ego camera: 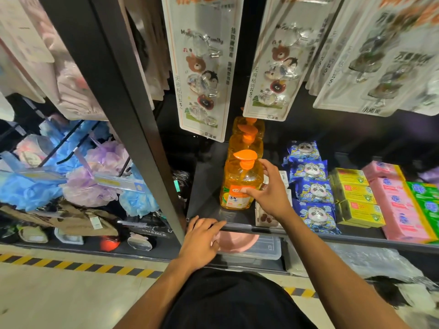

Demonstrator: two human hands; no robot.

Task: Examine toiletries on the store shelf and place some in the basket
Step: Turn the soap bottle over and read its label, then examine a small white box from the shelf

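An orange pump bottle [237, 186] of liquid soap stands at the front of a row of like bottles [247, 138] on the black shelf [206, 186]. My right hand [268, 188] wraps its right side, with the thumb across the label and the fingers up by the pump neck. My left hand [202, 236] rests flat on the shelf's front edge, fingers stretched out, holding nothing. No basket is in view.
Blue panda packets [313, 191], yellow [356, 198], pink [394, 205] and green [425, 198] soap boxes fill the shelf to the right. Hook packs [202, 74] hang overhead. A black upright post [142, 138] stands left, bath puffs [95, 181] beyond it. A pink basin [240, 243] sits below.
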